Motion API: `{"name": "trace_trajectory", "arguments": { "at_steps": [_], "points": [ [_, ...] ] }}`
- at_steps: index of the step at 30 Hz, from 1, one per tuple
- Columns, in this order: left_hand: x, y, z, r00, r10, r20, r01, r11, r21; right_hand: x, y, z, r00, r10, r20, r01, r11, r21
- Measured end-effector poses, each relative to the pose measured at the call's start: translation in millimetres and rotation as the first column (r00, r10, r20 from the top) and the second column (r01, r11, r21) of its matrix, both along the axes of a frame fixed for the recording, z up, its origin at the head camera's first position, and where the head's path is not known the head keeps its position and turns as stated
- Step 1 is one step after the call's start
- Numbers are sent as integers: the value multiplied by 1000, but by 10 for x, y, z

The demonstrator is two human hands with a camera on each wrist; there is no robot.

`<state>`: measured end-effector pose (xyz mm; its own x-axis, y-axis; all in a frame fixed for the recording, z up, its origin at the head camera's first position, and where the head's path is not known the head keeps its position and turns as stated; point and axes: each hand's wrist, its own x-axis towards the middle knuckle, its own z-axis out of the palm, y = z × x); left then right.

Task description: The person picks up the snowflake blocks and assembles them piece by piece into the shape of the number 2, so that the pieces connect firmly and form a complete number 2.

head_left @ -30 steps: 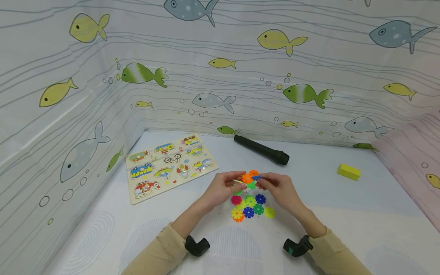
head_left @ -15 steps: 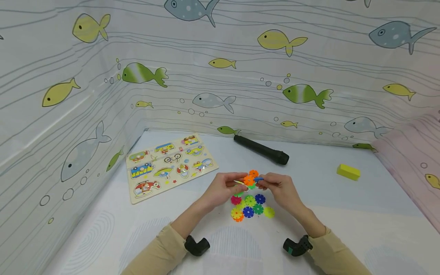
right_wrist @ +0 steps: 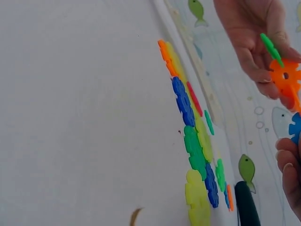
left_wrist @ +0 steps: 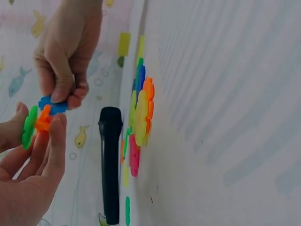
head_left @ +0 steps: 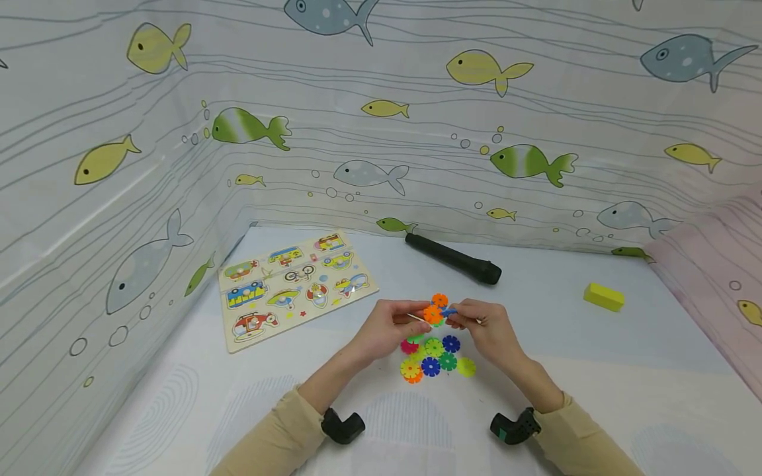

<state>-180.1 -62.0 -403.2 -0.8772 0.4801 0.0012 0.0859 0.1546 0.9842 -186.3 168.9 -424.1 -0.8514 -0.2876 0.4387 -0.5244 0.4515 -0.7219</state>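
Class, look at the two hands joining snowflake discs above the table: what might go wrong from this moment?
1. The right hand only pinches the blue disc by its edge; pushing it into the orange disc may make it slip and drop.
2. The left hand holds joined orange and green pieces; a skewed push might pop them apart.
3. A dropped piece could scatter the loose discs below.

A wooden vehicle puzzle board (head_left: 293, 285) lay flat toward the far left corner of the white tabletop (head_left: 595, 370), its long side angled to the left edge. A black cylindrical flashlight (head_left: 453, 259) rested on its side near the far edge, close to the middle, slanting from the back wall toward the right. A yellow rectangular block (head_left: 604, 297) sat well apart from it toward the right edge. A fish-patterned curtain (head_left: 381, 132) hung along the far and left edges, and a pink patterned cloth (head_left: 720, 264) rose at the right edge.
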Motion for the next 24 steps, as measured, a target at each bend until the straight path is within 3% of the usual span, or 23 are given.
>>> {"name": "trace_trajectory", "arguments": {
  "at_steps": [15,24],
  "points": [
    [7,-2,4,1000,-7,9,7,1000,-10,9,-1,-5,999,14,-52,-15,1000,-18],
    [11,1,9,1000,-20,7,20,1000,5,9,-15,-21,987,13,-161,-17,1000,-26]
  ]
}}
